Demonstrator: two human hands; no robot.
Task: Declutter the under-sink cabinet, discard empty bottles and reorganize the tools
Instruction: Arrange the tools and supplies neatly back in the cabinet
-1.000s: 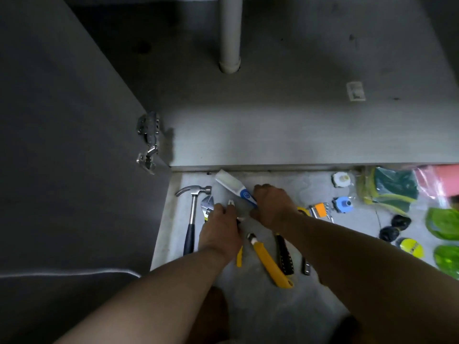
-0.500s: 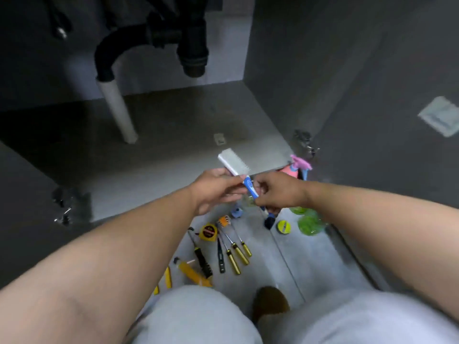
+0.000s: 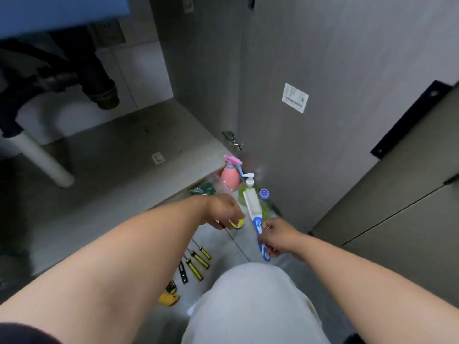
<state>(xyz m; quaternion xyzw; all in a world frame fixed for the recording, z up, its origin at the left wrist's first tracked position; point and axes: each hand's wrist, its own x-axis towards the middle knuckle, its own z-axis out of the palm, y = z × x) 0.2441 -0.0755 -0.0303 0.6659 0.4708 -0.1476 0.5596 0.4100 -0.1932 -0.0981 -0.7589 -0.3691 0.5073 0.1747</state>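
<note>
My right hand [image 3: 278,237] grips the blue handle of a scrubbing brush [image 3: 252,201], whose white bristle head points away from me, up over the bottles. My left hand [image 3: 222,211] hovers just left of the brush, apart from it, its fingers loosely curled downward with nothing seen in them. A small yellow round item [image 3: 237,224] lies on the floor right under its fingertips. On the floor below my left forearm lie several yellow-and-black screwdrivers [image 3: 198,262] and a yellow tool [image 3: 169,297]. The grey cabinet floor [image 3: 119,160] stretches to the left.
A pink spray bottle [image 3: 231,175], a green pump bottle [image 3: 248,188], a purple-capped bottle [image 3: 264,194] and green sponges [image 3: 202,190] crowd the cabinet's right front corner. The open door [image 3: 323,125] stands at right. A white drain pipe [image 3: 41,158] rises at left. My knee [image 3: 250,306] fills the bottom.
My left hand has let go of the brush and dropped to the left. My right hand alone now holds it, further right and lower. My view has swung right.
</note>
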